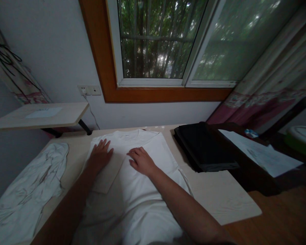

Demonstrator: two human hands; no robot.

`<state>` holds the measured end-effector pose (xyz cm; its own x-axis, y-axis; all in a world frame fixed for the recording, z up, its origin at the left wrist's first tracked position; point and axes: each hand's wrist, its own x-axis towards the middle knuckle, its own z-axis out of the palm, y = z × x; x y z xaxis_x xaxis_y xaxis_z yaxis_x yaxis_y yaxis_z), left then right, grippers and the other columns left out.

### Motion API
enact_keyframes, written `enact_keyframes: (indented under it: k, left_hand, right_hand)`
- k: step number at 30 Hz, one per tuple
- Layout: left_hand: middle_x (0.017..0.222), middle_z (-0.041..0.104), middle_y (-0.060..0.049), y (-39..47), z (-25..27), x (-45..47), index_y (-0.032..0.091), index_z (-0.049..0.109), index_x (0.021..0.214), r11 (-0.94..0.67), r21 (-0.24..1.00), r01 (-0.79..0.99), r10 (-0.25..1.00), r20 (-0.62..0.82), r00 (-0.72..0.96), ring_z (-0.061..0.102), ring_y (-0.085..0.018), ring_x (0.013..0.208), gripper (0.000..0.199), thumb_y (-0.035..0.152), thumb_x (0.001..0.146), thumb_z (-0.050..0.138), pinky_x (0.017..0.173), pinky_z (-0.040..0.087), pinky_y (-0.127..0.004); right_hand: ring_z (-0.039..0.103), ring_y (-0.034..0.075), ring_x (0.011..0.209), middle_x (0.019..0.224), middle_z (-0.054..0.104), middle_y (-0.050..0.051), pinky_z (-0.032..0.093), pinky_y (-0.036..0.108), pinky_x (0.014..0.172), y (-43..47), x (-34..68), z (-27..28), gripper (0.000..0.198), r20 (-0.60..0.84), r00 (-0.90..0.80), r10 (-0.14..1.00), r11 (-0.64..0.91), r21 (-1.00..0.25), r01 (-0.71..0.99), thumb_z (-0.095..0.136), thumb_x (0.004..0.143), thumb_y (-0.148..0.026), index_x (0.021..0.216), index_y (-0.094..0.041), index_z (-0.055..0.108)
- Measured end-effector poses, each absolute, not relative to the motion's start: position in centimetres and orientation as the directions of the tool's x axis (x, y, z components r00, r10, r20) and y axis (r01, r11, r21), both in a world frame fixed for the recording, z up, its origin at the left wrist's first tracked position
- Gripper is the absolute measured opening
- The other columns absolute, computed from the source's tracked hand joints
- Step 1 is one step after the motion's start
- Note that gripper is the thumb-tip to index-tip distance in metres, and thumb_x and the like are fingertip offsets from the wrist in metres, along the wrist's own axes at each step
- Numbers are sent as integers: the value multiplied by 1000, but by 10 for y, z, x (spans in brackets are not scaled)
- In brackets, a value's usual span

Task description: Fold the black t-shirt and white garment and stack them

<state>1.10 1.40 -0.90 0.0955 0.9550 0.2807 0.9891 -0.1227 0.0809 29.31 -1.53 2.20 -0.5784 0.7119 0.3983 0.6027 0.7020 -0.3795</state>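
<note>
White shirt [156, 148]: judged light, limp, crease-prone; best taken by opposite edges | Left hand [101, 154]: flat, fingers spread | Right hand [142, 161]: half-curled, cannot tell whether gripping

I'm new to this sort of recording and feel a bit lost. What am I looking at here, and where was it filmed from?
There is no robot here, just a person's two bare hands. The single picture comes from a camera worn on the head, looking forward and down. On the pale table a white shirt is spread out, collar toward the window. A crumpled white cloth lies to the left, a dark folded stack to the right. The left hand rests with fingers spread by a pale flat panel; I can't tell whether that is card or folded cloth. The right hand is over the shirt, fingers bent; whether it holds anything is unclear.
</note>
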Motion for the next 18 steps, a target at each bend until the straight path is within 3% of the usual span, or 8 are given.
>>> enact_keyframes:
  k: [5, 10, 14, 18]
  left_hand:
    - [167, 34, -16, 14, -8, 7, 13, 43, 154, -93, 95, 991, 917, 396, 48, 25, -31, 157, 62, 41, 99, 41, 125, 26, -51]
    - [158, 49, -17, 11, -6, 5, 13, 55, 145, -120, 74, 990, 934, 345, 87, 40, -32, 150, 54, 38, 100, 37, 124, 29, -53]
    - [161, 45, -14, 8, -3, 4, 17, 53, 148, -127, 55, 990, 945, 310, 104, 38, -32, 151, 55, 40, 101, 36, 123, 29, -53]
    - [164, 40, -14, 8, -3, 4, 17, 49, 152, -130, 36, 991, 952, 285, 114, 34, -32, 153, 57, 41, 103, 32, 124, 27, -54]
  right_hand:
    - [52, 27, 119, 127, 64, 10, 45, 43, 101, -15, 293, 21, 36, 417, -560, 716, 698, -390, 601, 64, 96, -25, 132, -24, 65]
    - [55, 25, 115, 123, 66, 10, 47, 42, 102, -15, 295, 20, 28, 463, -491, 738, 670, -415, 616, 60, 99, -25, 126, -22, 69]
    - [57, 25, 113, 119, 68, 11, 48, 42, 102, -11, 302, 19, 25, 463, -360, 810, 561, -433, 705, 54, 102, -26, 118, -21, 73]
    - [54, 27, 125, 131, 65, 14, 43, 44, 111, -3, 318, 15, 32, 419, -232, 878, 399, -372, 838, 49, 104, -28, 126, -20, 70]
